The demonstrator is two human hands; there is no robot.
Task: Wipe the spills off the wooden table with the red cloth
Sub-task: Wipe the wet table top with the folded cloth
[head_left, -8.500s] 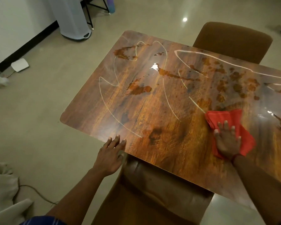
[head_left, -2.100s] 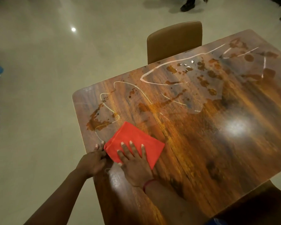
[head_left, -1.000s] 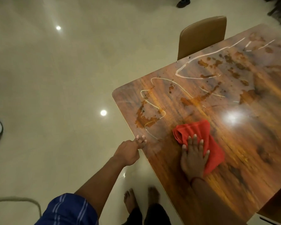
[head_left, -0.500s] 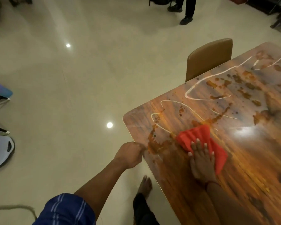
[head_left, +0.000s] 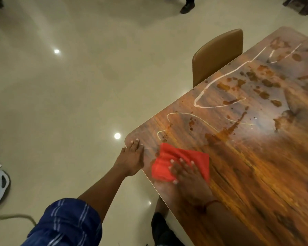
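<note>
Cloth [head_left: 176, 161] pinned under my flat right hand [head_left: 187, 176] near table [head_left: 256, 174] corner for wiping pressure; left hand [head_left: 132, 157], empty and spread, braces that corner edge. Spills [head_left: 219, 135] remain beyond cloth.

Red cloth [head_left: 178, 163], crumpled and partly folded, pressed flat near the corner of the wooden table [head_left: 256, 166], close to its long edge. Glossy, dark-grained tabletop, rounded at the corner, catching a bright glare. Brown spills [head_left: 226, 133] in blotches and streaks just beyond the cloth and scattered toward the far end, crossed by thin whitish looping lines [head_left: 215, 80].
</note>
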